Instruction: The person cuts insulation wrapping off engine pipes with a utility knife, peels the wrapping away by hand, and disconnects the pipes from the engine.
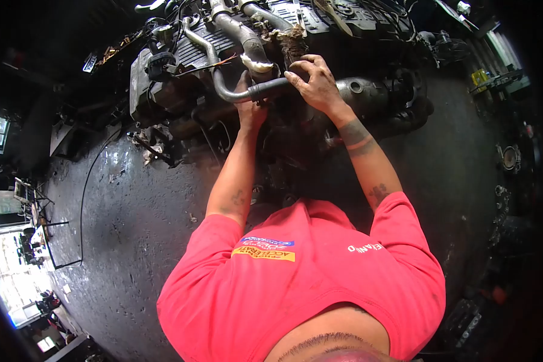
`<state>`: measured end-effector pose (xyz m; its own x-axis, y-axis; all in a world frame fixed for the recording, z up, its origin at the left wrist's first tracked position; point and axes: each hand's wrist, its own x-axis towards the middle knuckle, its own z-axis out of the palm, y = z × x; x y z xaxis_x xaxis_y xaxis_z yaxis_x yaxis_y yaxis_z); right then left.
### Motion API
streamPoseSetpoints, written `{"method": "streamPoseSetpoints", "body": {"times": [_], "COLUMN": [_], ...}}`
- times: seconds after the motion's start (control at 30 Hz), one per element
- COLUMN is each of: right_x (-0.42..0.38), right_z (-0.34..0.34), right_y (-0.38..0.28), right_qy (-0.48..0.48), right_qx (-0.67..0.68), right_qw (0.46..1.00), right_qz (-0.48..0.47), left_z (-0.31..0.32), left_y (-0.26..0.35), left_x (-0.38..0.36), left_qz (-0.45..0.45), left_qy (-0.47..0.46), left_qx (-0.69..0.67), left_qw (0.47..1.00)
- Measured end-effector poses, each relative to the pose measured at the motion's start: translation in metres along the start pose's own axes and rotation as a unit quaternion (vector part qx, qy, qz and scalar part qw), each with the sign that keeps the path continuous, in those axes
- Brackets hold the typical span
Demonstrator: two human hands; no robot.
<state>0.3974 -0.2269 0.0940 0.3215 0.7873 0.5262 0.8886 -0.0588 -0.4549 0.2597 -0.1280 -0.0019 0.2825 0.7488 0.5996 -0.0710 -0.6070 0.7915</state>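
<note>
A bent metal pipe [226,88] crosses the front of a large, dirty engine [163,99]. My left hand [251,113] is wrapped behind this pipe near its lower bend, and part of the hand shows above it. At the pipe's right end, my right hand [317,85] has its fingers curled and its thumb against the metal; its palm side is hidden. Just above the right fingers is a pipe end wrapped in frayed brown material [292,43]. A thicker grey pipe [240,33] with a whitish, ragged end comes down between the hands.
To the right of my hands lies a rounded metal cylinder [363,92] on the engine. Thin wires with orange ends [226,61] stick out near the bent pipe. A black cable [85,187] runs over the dark floor [133,199] on the left. Machine parts [508,158] lie at the right.
</note>
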Motion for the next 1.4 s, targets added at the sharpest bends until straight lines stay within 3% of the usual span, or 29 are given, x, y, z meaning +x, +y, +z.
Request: {"method": "streamPoseSetpoints", "body": {"times": [0.07,0.17,0.23,0.27,0.33,0.37,0.43,0.47,0.53,0.57,0.7,0.77,0.83,0.9,0.97,1.07,1.2,1.4], "right_x": [0.003,0.014,0.019,0.024,0.03,0.034,0.037,0.04,0.044,0.043,0.036,0.033,0.027,0.022,0.02,0.011,0.01,0.012], "right_z": [0.009,0.008,0.014,0.014,0.013,0.011,0.012,0.015,0.023,0.029,0.032,0.032,0.037,0.04,0.043,0.052,0.056,0.047], "right_y": [0.004,-0.005,-0.005,-0.006,-0.01,-0.015,-0.022,-0.024,-0.023,-0.022,-0.018,-0.019,-0.018,-0.016,-0.015,-0.016,-0.013,-0.018], "right_qy": [-0.047,-0.129,-0.11,-0.145,-0.182,-0.188,-0.198,-0.202,-0.205,-0.185,-0.142,-0.135,-0.101,-0.082,-0.058,0.044,0.062,0.018], "right_qx": [0.02,0.069,0.053,0.078,0.102,0.074,0.045,-0.008,-0.06,-0.045,0.015,0.014,0.058,0.067,0.078,0.121,0.139,0.123], "right_qw": [0.996,0.982,0.987,0.975,0.959,0.959,0.959,0.957,0.954,0.963,0.97,0.972,0.974,0.976,0.978,0.983,0.983,0.981], "right_qz": [0.071,0.122,0.108,0.151,0.193,0.196,0.199,0.208,0.212,0.194,0.195,0.189,0.195,0.189,0.182,0.135,0.099,0.152], "left_z": [0.001,-0.005,-0.01,-0.015,-0.026,-0.028,-0.032,-0.029,-0.022,-0.022,-0.017,-0.008,-0.004,-0.001,-0.002,-0.006,-0.008,-0.012], "left_y": [0.001,0.018,0.003,-0.001,-0.009,-0.008,-0.006,-0.002,0.007,0.011,0.017,0.005,-0.001,-0.013,-0.017,-0.007,-0.018,-0.02], "left_x": [-0.003,0.004,0.001,0.0,-0.005,-0.001,0.006,0.003,-0.003,-0.006,-0.015,-0.011,-0.009,-0.006,0.005,0.012,0.016,0.019], "left_qz": [-0.015,0.032,-0.07,-0.07,-0.111,-0.112,0.038,0.004,0.001,0.001,-0.03,-0.029,0.054,0.056,0.159,0.116,0.15,0.117], "left_qy": [0.046,0.004,0.019,0.022,0.12,0.122,0.05,0.049,0.055,0.058,-0.025,0.014,0.054,0.046,0.066,0.017,0.016,0.012], "left_qx": [-0.032,-0.027,-0.111,-0.111,0.035,0.035,0.203,0.285,0.324,0.36,0.267,0.25,0.269,0.25,0.205,0.199,0.234,0.168], "left_qw": [0.998,0.999,0.991,0.991,0.986,0.986,0.977,0.957,0.944,0.931,0.963,0.968,0.96,0.966,0.964,0.973,0.96,0.979]}}
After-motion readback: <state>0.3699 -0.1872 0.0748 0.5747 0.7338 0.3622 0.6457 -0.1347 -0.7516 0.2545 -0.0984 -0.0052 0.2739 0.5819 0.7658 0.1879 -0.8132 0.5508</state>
